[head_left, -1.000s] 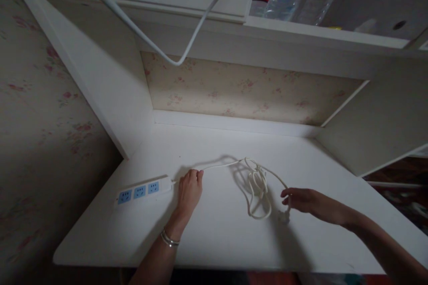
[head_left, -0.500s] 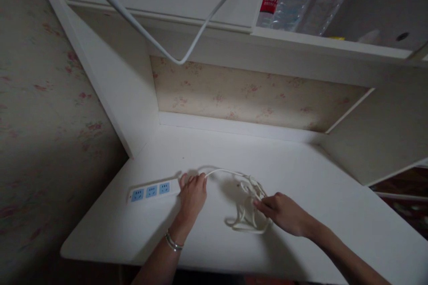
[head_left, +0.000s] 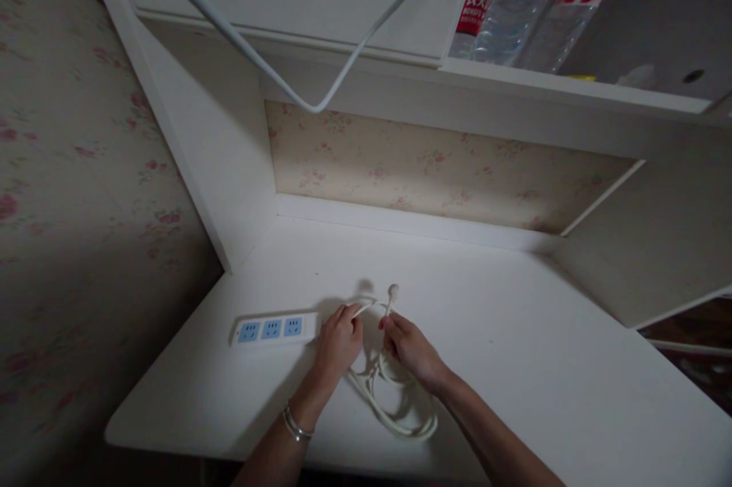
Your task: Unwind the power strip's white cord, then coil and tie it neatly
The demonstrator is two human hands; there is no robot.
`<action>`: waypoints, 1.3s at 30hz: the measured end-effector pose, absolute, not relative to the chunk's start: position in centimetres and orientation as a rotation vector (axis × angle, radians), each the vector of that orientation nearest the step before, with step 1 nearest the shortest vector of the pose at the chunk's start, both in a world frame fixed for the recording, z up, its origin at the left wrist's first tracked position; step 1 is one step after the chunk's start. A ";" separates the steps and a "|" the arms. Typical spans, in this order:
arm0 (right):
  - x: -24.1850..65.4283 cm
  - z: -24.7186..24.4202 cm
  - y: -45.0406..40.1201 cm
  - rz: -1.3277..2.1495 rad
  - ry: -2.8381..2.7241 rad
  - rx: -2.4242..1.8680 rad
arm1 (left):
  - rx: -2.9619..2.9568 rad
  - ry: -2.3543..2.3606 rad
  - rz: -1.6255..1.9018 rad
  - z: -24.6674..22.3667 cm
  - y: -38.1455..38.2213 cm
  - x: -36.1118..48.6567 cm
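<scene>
A white power strip (head_left: 309, 325) with several blue socket faces lies on the left of the white desk. Just right of its end, my left hand (head_left: 341, 338) is closed on the white power cord (head_left: 424, 432). My right hand (head_left: 410, 350) grips the cord close to its plug (head_left: 393, 291), which points up and away from me. Between and below the hands the cord hangs in loose loops over the desk. The fingertips of both hands are partly hidden.
A white cable (head_left: 312, 106) sags in front of the upper cabinet. Several plastic bottles (head_left: 508, 18) stand on the shelf (head_left: 572, 84) at upper right. Side panels flank the desk (head_left: 515, 380), and a floral-papered wall (head_left: 74, 190) lies to the left.
My right hand has moved left towards my left hand with the cord. The plug now shows above it, and the loops have shifted left and down. The power strip stays on the desk.
</scene>
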State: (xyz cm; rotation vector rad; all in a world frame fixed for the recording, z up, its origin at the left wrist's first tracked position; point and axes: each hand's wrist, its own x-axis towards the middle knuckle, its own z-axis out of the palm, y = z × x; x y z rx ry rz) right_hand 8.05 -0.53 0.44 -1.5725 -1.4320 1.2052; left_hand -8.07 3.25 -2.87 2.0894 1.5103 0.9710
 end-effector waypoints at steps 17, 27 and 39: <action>10.5 1.2 3.3 0.671 -1.449 -1.653 | 2.194 1.380 1.000 -3.6 2.7 -7.9; 7.6 3.3 -0.3 0.714 -1.989 -1.536 | 2.088 1.233 1.083 -4.3 3.0 -7.6; 5.5 2.3 0.0 0.853 -2.093 -1.473 | 1.469 1.106 1.206 -2.9 3.3 -7.7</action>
